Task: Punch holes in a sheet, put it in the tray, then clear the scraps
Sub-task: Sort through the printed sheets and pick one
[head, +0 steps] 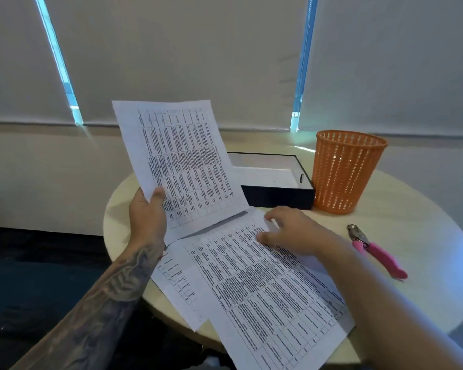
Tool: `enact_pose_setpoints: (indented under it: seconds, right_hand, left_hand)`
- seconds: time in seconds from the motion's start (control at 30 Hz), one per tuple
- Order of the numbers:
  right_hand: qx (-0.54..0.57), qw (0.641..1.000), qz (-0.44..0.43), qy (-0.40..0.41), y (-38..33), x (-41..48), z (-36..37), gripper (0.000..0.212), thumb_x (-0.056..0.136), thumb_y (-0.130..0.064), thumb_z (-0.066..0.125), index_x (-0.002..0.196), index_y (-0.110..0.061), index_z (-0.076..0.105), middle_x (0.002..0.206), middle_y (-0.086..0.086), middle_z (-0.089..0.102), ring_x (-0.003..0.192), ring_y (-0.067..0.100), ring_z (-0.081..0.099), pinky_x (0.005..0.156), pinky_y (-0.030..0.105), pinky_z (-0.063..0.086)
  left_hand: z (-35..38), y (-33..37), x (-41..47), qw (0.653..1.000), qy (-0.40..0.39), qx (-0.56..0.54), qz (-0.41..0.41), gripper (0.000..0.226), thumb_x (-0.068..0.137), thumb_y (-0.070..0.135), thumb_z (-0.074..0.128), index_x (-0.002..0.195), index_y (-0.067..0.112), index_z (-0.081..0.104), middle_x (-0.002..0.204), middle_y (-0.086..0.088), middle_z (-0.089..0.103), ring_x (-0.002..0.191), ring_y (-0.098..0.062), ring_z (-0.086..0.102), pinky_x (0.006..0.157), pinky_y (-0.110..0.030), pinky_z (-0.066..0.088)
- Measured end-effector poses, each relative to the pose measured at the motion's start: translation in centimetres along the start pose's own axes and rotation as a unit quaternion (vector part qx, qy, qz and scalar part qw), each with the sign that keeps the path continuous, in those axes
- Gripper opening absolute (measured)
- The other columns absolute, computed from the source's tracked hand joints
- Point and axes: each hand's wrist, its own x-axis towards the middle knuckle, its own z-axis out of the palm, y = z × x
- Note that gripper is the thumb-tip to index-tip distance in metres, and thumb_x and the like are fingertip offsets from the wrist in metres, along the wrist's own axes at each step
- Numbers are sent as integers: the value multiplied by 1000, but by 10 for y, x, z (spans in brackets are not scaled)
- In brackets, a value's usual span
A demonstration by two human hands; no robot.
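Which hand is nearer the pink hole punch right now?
Right. The right hand rests on the paper stack, just left of the hole punch; the left hand holds a sheet farther left.

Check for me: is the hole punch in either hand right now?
No. The hole punch lies on the table, untouched, right of the right hand.

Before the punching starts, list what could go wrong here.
1. The left hand pinches the lifted sheet by one edge only; it may sag or crease.
2. The stack overhangs the table edge under the right hand; once released, sheets might slide off.
3. The punch lies apart on the right, needing a reach past the stack.
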Motion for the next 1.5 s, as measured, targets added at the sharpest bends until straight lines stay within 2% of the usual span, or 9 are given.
enact_pose_setpoints:
  seconds: [0.43, 0.63, 0.8, 0.87, 1.0, 1.17, 1.27, 1.4, 1.5]
  right_hand:
    - [-3, 998, -20, 55, -15, -9, -2, 38, 91, -49, 68, 126, -34, 70, 122, -10, 62, 112, 15, 60, 93, 39, 52]
    - [190, 980, -17, 65, 0, -14, -16, 28, 92, -34, 72, 120, -35, 73, 101, -7, 70, 88, 9, 67, 71, 24, 51]
    - [327, 941, -57, 59, 8, -10, -21, 44, 86, -7, 76, 122, -31, 68, 110, -3, 75, 101, 17, 72, 91, 39, 57]
    - [429, 898, -63, 71, 11, -7, -24, 48, 84, 2, 74, 123, -24, 65, 110, 5, 77, 101, 24, 74, 96, 48, 57]
    - [565, 814, -50, 125, 16, -1, -27, 56, 80, -1, 76, 132, -14, 60, 109, 11, 78, 103, 34, 74, 91, 51, 56]
    - [614, 771, 19, 168, 19, 8, -22, 32, 91, 4, 67, 119, -10, 67, 95, 7, 79, 86, 23, 76, 72, 35, 59]
    - [622, 769, 19, 147, 12, 6, -18, 33, 96, 5, 60, 127, -2, 61, 103, 8, 73, 93, 23, 70, 73, 30, 52]
    - [607, 780, 1, 152, 5, 3, -15, 38, 99, 4, 56, 135, -8, 55, 116, 5, 71, 102, 16, 68, 74, 25, 53]
    - [546, 808, -21, 222, 1, 1, -17, 38, 99, -2, 60, 135, -12, 53, 111, -3, 74, 96, 9, 73, 73, 23, 60]
  left_hand:
    - [0, 6, -3, 999, 31, 0, 9, 25, 106, 16, 46, 126, 25, 60, 102, 16, 65, 92, -2, 61, 76, -22, 50]
    - [-4, 5, 1, 997, 76, -15, 11, 33, 107, 14, 42, 136, 27, 52, 105, 21, 59, 94, 4, 58, 72, -13, 46]
    - [-4, 6, 3, 995, 101, -10, 15, 35, 107, 13, 40, 140, 22, 50, 106, 17, 61, 93, 1, 60, 79, -20, 51]
    - [-4, 6, 2, 996, 85, -2, 10, 36, 106, 14, 42, 141, 20, 51, 114, 10, 64, 103, -11, 64, 90, -31, 54]
    - [0, 6, -3, 999, -25, 21, -39, 27, 103, 10, 48, 125, 21, 60, 94, 12, 64, 81, -9, 61, 66, -26, 48]
    - [4, 13, -14, 980, -160, 24, -112, 16, 97, 11, 60, 107, 15, 72, 106, -2, 75, 105, -27, 70, 97, -44, 52]
    - [6, 15, -19, 971, -203, 32, -125, 12, 95, 12, 64, 99, 9, 74, 104, -13, 77, 104, -36, 70, 99, -49, 53]
    - [9, 14, -25, 962, -253, 27, -101, 23, 104, 32, 48, 95, 24, 66, 70, 18, 75, 68, 1, 73, 56, -16, 56]
    - [10, 13, -25, 953, -287, 56, -78, 24, 100, 32, 55, 113, 15, 67, 102, -2, 79, 90, -19, 77, 69, -29, 61]
